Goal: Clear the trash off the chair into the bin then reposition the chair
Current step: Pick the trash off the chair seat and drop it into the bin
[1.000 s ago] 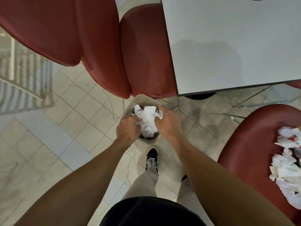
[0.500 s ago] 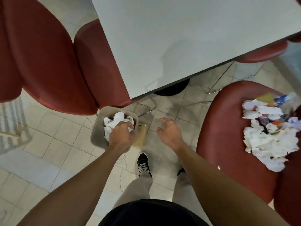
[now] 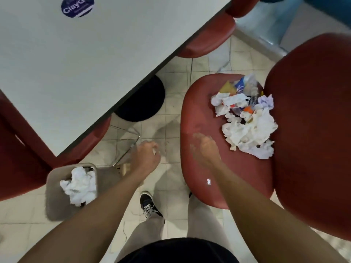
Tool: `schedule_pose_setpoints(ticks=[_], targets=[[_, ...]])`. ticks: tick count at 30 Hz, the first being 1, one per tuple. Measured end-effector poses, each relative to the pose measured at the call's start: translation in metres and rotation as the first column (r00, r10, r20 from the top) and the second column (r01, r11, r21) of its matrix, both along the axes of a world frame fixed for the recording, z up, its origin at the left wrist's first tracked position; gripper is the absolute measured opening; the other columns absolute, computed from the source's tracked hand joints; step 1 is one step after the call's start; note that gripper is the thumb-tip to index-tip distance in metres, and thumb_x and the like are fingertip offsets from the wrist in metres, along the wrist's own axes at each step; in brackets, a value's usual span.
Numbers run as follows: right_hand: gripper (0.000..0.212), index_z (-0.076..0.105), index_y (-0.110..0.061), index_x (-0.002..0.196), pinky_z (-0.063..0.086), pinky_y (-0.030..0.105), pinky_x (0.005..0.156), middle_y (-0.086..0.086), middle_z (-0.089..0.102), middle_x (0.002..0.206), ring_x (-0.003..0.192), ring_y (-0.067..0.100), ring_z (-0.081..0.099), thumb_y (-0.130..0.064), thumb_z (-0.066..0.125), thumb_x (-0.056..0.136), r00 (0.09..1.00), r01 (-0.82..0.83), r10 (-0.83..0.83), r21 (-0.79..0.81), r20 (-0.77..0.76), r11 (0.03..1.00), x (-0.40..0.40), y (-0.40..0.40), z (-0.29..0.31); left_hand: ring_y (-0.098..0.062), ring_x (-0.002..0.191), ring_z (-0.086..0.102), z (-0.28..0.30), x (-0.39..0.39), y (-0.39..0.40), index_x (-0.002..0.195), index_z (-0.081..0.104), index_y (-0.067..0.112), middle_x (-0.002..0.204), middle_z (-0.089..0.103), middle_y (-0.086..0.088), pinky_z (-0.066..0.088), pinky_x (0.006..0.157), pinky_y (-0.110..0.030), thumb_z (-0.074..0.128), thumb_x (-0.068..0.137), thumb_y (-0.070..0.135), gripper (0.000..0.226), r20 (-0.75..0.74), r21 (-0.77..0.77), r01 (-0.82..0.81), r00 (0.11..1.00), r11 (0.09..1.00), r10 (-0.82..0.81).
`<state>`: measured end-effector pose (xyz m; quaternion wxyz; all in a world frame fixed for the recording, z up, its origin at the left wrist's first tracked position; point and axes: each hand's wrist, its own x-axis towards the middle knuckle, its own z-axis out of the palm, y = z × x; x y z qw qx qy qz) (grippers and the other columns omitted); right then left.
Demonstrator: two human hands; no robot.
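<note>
The red chair (image 3: pixel 199 114) stands on the right, its seat facing me. A pile of crumpled white tissues and coloured wrappers (image 3: pixel 247 120) lies at the back of the seat, against the backrest. One small white scrap (image 3: pixel 209 181) lies near the seat's front edge. My right hand (image 3: pixel 204 149), blurred, hovers over the seat with fingers stretched toward the pile, apart from it. My left hand (image 3: pixel 146 156) hangs over the floor between bin and chair, fingers loosely curled, a white fleck at its fingertips. The beige bin (image 3: pixel 55 186) on the floor at left holds crumpled tissues (image 3: pixel 79 185).
A white table (image 3: pixel 85 63) with a blue sticker (image 3: pixel 77 5) fills the upper left, on a black round base (image 3: pixel 144 103). Other red chairs stand at the left (image 3: pixel 17 158) and tucked under the table's far side (image 3: pixel 210 38). My shoe (image 3: pixel 150 205) is on the tiled floor.
Both hands have left the bin and moved right; the right hand now reaches over the chair seat. My view has swung right, bringing the whole trash pile into sight.
</note>
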<state>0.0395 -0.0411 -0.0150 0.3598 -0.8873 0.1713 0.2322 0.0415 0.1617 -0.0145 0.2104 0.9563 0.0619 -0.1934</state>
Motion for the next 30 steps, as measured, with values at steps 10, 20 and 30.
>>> schedule_pose_setpoints(ticks=[10, 20, 30], targets=[[0.045, 0.050, -0.021, 0.134, 0.040, 0.024, 0.083, 0.007, 0.050, 0.126, 0.107, 0.021, 0.056, -0.018, 0.055, 0.089, 0.946, 0.317, -0.318, -0.018, -0.062, 0.948, -0.011, -0.151, -0.035, -0.015, 0.093, 0.060, -0.027, 0.044, -0.163, 0.098, 0.065, 0.029, 0.102, 0.060, 0.007, 0.042, 0.076, -0.026, 0.063, 0.085, 0.025, 0.014, -0.025, -0.056, 0.291, 0.956, 0.955, -0.292], [0.059, 0.043, -0.025, 0.138, 0.046, 0.033, 0.094, -0.002, 0.042, 0.137, 0.117, 0.018, 0.052, -0.020, 0.063, 0.083, 0.929, 0.357, -0.351, 0.028, -0.113, 0.934, 0.004, -0.205, -0.113, -0.021, 0.109, 0.056, -0.102, 0.094, -0.265, 0.114, 0.062, 0.026, 0.115, 0.059, 0.002, 0.049, 0.087, -0.040, 0.062, 0.084, 0.015, 0.033, -0.103, -0.079, 0.422, 0.897, 0.903, -0.429], [0.091, 0.013, -0.036, 0.150, 0.050, 0.038, 0.080, -0.001, 0.002, 0.158, 0.131, 0.025, 0.038, -0.011, 0.067, 0.081, 0.986, 0.162, -0.164, -0.124, -0.011, 0.979, 0.027, -0.194, -0.158, -0.029, 0.126, 0.046, -0.167, 0.109, -0.292, 0.136, 0.047, 0.032, 0.147, 0.033, -0.004, 0.048, 0.094, -0.044, 0.053, 0.083, 0.003, 0.061, -0.179, -0.170, 0.543, 0.804, 0.822, -0.568]])
